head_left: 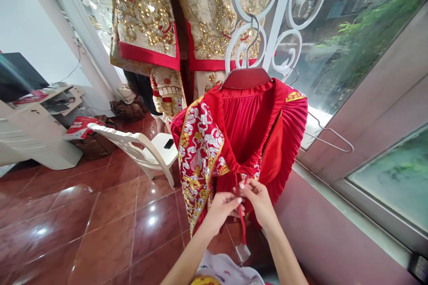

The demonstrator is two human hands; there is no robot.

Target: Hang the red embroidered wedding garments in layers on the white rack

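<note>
Head view: red embroidered garment [200,151] is hanging from a hanger [246,78], center-right of frame. Left hand [225,207] and right hand [256,193] are working at its lower front, lower center; both are partly closed, fingers pinching the thin red ties [241,222]. Clear tag [243,253] is dangling below. White chair [154,149] is standing left of center, dark phone [169,144] lying on its seat.

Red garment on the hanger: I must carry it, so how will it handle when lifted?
The red garment will probably be floppy, as its pleats hang in folds. The embroidered panel, dense with shiny decoration, may be stiffer and heavier. Hung from one hanger, it could swing.
</note>
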